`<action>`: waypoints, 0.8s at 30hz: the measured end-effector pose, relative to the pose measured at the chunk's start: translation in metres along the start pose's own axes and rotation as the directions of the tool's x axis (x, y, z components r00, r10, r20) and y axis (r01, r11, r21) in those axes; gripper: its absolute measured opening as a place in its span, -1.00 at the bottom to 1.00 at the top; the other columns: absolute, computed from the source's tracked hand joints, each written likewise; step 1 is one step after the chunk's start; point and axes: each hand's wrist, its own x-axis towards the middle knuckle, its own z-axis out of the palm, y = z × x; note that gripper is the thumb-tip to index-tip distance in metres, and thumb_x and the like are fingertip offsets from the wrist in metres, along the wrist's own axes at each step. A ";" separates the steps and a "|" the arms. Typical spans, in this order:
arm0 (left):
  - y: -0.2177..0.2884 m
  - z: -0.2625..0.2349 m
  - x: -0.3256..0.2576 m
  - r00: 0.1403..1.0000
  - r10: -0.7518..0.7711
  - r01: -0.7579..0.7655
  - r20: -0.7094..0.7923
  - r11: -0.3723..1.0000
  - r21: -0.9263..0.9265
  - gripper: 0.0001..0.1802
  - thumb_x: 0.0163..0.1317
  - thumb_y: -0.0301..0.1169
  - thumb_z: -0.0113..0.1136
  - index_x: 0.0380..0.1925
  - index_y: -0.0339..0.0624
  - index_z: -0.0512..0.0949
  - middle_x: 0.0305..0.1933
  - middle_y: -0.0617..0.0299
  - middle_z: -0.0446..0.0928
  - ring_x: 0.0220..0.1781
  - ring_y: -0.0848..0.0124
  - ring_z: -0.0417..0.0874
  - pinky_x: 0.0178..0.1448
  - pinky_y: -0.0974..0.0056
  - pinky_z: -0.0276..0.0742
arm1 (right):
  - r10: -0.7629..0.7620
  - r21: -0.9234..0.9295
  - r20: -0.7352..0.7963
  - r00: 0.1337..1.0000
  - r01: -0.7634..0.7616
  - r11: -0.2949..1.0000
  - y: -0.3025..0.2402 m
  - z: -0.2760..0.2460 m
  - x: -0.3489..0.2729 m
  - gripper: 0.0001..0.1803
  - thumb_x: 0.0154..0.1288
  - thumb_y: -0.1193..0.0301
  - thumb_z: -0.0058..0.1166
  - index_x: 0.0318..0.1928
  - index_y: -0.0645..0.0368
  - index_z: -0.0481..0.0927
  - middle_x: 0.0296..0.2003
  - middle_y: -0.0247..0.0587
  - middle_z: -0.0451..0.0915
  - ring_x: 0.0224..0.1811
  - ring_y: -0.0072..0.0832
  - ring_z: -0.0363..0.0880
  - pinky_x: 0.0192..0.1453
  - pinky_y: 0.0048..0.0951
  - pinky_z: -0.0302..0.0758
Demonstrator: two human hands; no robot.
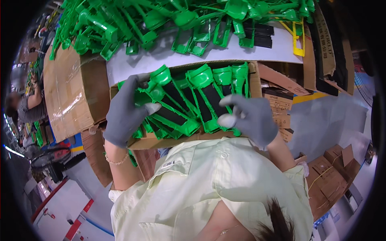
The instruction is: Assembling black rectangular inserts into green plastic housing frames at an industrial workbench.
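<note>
Left grip (pixel 126 110) clasps a green part (pixel 155 92) — right grip (pixel 254 118) (fingers parted) hangs over another (pixel 222 74).

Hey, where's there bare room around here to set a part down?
The white tabletop has a bare strip between the green pile and the carton. Right, bare floor shows between stacked cardboard and brown boxes. The carton is crowded with green parts.

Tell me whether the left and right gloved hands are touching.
Apart. The head view shows a wide gap between the left hand and the right hand, with green parts in the cardboard box visible between them.
</note>
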 end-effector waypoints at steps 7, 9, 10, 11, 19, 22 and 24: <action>0.009 0.037 0.016 0.993 0.103 -0.113 0.053 0.967 0.228 -0.26 -0.17 -0.35 0.42 0.10 -0.07 0.33 0.03 -0.03 0.41 -0.13 -0.05 0.57 -0.15 0.00 0.52 | 0.324 0.179 -0.435 0.840 -0.271 0.946 0.062 -0.050 0.025 -0.70 0.12 0.26 0.27 -0.18 0.15 0.63 -0.55 -0.44 0.54 -0.48 -0.74 0.43 -0.39 -0.65 0.37; 0.010 0.031 0.016 0.990 0.128 -0.140 0.063 0.949 0.281 -0.28 -0.13 -0.31 0.40 0.11 -0.07 0.34 0.13 -0.01 0.40 -0.13 -0.04 0.58 -0.13 0.02 0.53 | 0.301 0.119 -0.493 0.816 -0.279 0.953 0.076 -0.057 0.030 -0.70 0.14 0.24 0.26 -0.18 0.15 0.63 -0.53 -0.42 0.56 -0.46 -0.74 0.44 -0.37 -0.64 0.37; 0.012 0.024 0.017 0.989 0.132 -0.147 0.070 0.940 0.308 -0.31 -0.11 -0.30 0.38 0.10 -0.06 0.36 0.16 0.02 0.40 -0.13 -0.03 0.59 -0.13 0.02 0.53 | 0.289 0.064 -0.525 0.801 -0.302 0.951 0.080 -0.060 0.032 -0.69 0.15 0.22 0.25 -0.18 0.15 0.63 -0.51 -0.40 0.58 -0.45 -0.74 0.46 -0.35 -0.64 0.38; 0.016 0.015 0.023 0.987 0.148 -0.161 0.065 0.936 0.314 -0.31 -0.11 -0.30 0.38 0.10 -0.06 0.36 0.16 0.02 0.40 -0.13 -0.03 0.59 -0.13 0.02 0.53 | 0.291 0.062 -0.551 0.782 -0.309 0.949 0.079 -0.065 0.034 -0.67 0.14 0.20 0.25 -0.17 0.14 0.64 -0.46 -0.37 0.62 -0.45 -0.70 0.48 -0.34 -0.60 0.41; 0.116 0.025 0.165 0.461 0.885 -0.712 -0.073 0.417 0.565 -0.25 -0.13 -0.57 0.27 0.17 0.15 0.36 0.04 0.25 0.50 0.18 0.17 0.41 0.05 0.18 0.52 | 0.102 -0.148 -0.631 0.769 -0.249 0.957 0.125 -0.080 0.067 -0.71 0.11 0.24 0.22 -0.16 0.06 0.63 -0.31 -0.34 0.64 -0.39 -0.53 0.56 -0.24 -0.54 0.48; 0.126 0.048 0.215 0.519 0.848 -0.708 0.109 0.356 0.610 -0.25 -0.12 -0.60 0.25 0.16 0.14 0.34 -0.08 0.22 0.52 0.11 0.18 0.45 -0.01 0.18 0.53 | 0.169 -0.135 -0.628 0.760 -0.320 0.938 0.125 -0.082 0.070 -0.76 0.10 0.26 0.22 -0.21 0.01 0.63 -0.31 -0.37 0.62 -0.30 -0.42 0.60 -0.20 -0.44 0.50; 0.128 0.047 0.226 0.563 0.798 -0.720 0.216 0.345 0.602 -0.38 -0.09 -0.60 0.22 0.07 0.05 0.42 -0.14 0.18 0.52 0.04 0.15 0.48 -0.02 0.17 0.54 | 0.106 -0.231 -0.625 0.773 -0.313 0.921 0.135 -0.084 0.066 -0.76 0.09 0.27 0.22 -0.19 -0.03 0.62 -0.26 -0.40 0.60 -0.29 -0.42 0.60 -0.18 -0.43 0.50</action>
